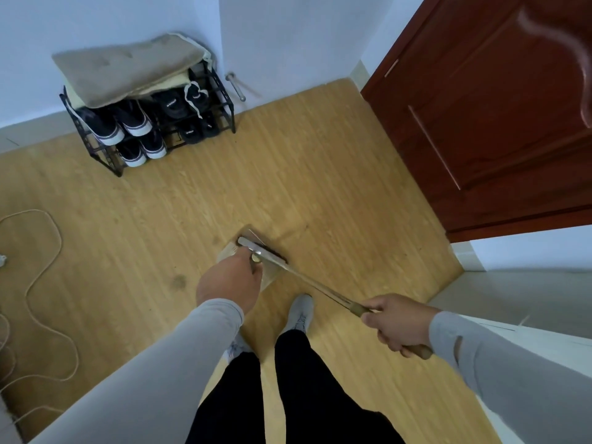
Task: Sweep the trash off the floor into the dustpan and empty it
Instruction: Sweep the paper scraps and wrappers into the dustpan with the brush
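On a yellow wood-plank floor (320, 174) beside a red-brown panelled door (499, 123), the right hand (397, 325) grips the metal broom handle (320, 290), which slants up-left to its head; the left hand (229, 283) clasps the clear dustpan (269, 277).

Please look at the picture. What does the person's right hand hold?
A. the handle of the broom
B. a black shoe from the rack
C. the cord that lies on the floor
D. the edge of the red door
A: the right hand has its fingers curled round the wooden end of the broom handle, whose shaft runs down to the brush head on the floor beside the dustpan, near the left hand.
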